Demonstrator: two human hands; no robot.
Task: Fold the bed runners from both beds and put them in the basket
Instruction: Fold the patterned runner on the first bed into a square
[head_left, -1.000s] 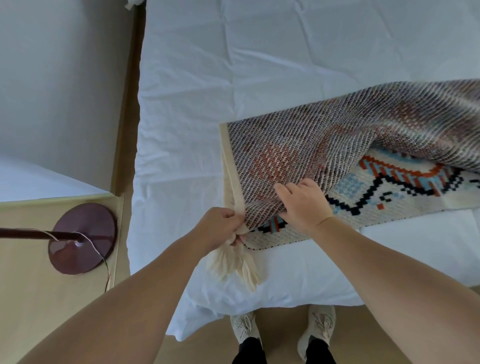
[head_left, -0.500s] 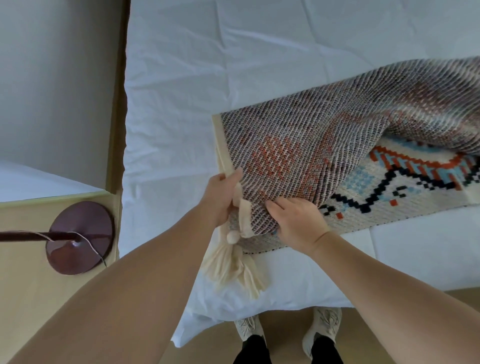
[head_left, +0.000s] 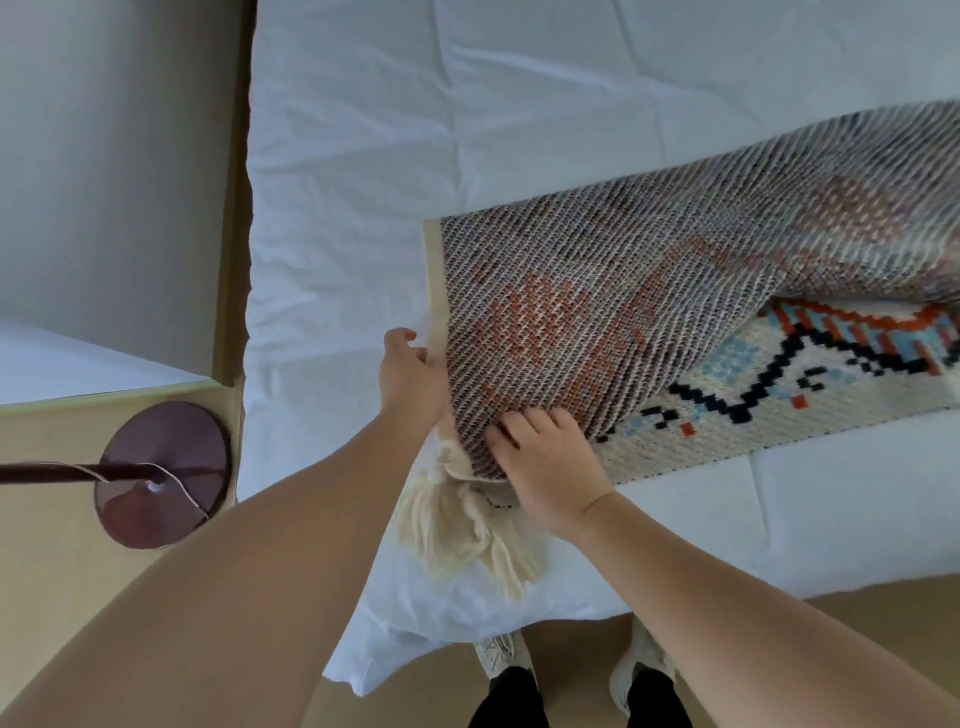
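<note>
A woven bed runner (head_left: 649, 312) lies across the white bed (head_left: 415, 130), folded over itself so its grey-brown underside faces up. Its patterned cream, blue, orange and black face (head_left: 779, 395) shows at the lower right. Cream tassels (head_left: 467, 535) hang off the near left corner. My left hand (head_left: 410, 374) pinches the runner's cream left hem. My right hand (head_left: 545, 467) presses flat on the near corner of the top layer, fingers spread. No basket is in view.
A dark round lamp base (head_left: 161, 473) with a pole and cord stands on the wooden floor at the left. A second white bed (head_left: 62, 358) shows at the far left. My shoes (head_left: 576, 670) are at the bed's foot.
My left hand has slid up the runner's left hem away from the tassels. My right hand has stayed on the near corner, pressing it down. The view has shifted slightly.
</note>
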